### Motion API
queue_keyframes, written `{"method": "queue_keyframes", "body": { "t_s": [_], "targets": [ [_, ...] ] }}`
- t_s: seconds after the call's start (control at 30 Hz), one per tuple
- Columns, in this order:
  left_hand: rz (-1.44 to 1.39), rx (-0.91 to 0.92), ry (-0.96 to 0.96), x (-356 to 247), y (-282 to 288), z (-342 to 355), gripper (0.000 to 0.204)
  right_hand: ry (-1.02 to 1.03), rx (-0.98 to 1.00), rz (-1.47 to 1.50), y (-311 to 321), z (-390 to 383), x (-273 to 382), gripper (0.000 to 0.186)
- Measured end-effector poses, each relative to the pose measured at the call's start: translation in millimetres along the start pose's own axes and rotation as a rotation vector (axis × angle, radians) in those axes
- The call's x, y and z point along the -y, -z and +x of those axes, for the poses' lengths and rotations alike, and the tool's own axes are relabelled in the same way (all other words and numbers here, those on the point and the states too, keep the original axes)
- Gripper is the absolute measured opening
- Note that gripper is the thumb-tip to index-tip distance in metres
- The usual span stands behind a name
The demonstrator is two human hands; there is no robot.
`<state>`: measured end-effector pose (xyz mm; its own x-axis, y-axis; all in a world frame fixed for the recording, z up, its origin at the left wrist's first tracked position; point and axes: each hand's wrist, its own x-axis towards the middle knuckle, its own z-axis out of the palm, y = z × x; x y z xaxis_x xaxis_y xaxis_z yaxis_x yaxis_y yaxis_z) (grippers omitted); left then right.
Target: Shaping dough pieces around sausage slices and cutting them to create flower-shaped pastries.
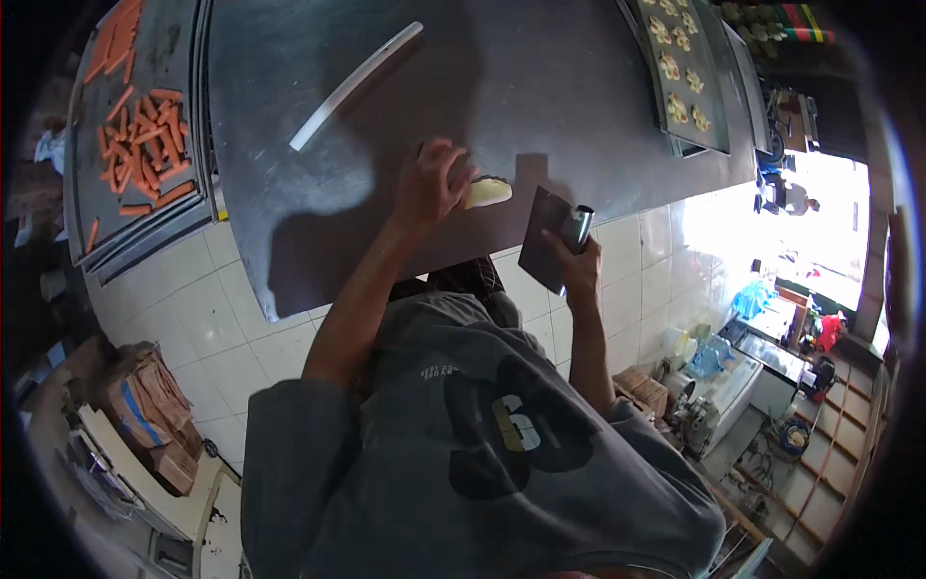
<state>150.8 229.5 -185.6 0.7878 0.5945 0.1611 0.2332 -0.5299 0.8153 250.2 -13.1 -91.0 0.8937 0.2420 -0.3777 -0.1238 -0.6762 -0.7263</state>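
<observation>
A short pale piece of dough [488,194] with a dark upper edge is at the middle of the dark worktable [318,207], close to its front edge. My left hand [431,183] is at its left end, with bent fingers and the thumb against the dough. The hand hides part of that end. In my right hand [576,262] is a bench scraper [546,232] with a broad dark blade and a shiny tube handle. It is held up beside the table's front edge, to the right of the dough. Farther back lies a long pale dough strip [357,85], slanting up to the right.
At the left stands a tray [198,207] with many orange sausages [145,145]. A baking tray [666,121] of shaped dough pieces [670,66] sits at the far right. Cardboard [154,405] is stacked at the lower left. Beyond the tiled floor [207,309], a bright opening shows at right.
</observation>
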Motion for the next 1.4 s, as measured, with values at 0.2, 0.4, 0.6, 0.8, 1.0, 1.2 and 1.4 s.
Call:
{"method": "queue_keyframes", "body": {
  "t_s": [0.2,0.4,0.6,0.8,1.0,1.2,1.4],
  "targets": [
    [0.294,0.15,-0.31,9.9,-27.2,26.4,0.072,-0.078,-0.037,0.04,-6.1,-48.4,-26.1,0.046],
    [0.341,0.138,-0.311,11.8,-31.2,28.1,0.071,-0.101,-0.049,0.187,-22.6,-67.6,-39.4,0.045],
    [-0.382,0.065,-0.078,16.4,-9.1,35.3,0.047,0.035,0.087,-0.094,-25.6,-45.5,-18.9,0.055],
    [-0.147,0.004,-0.115,7.5,-1.7,-60.0,0.021,0.297,0.109,-0.23,-48.2,-23.1,57.2,0.027],
    [0.002,-0.161,-0.098,-0.4,-10.8,-62.2,0.024,0.144,0.218,-0.513,-69.1,-12.1,79.9,0.039],
    [0.025,-0.073,-0.127,8.7,-18.3,-67.0,0.026,0.14,0.19,-0.502,-71.3,-6.7,61.2,0.038],
    [-0.023,-0.083,-0.093,-2.7,-10.8,-62.1,0.031,0.14,0.174,-0.478,-52.1,-10.4,76.3,0.041]
  ]
}}
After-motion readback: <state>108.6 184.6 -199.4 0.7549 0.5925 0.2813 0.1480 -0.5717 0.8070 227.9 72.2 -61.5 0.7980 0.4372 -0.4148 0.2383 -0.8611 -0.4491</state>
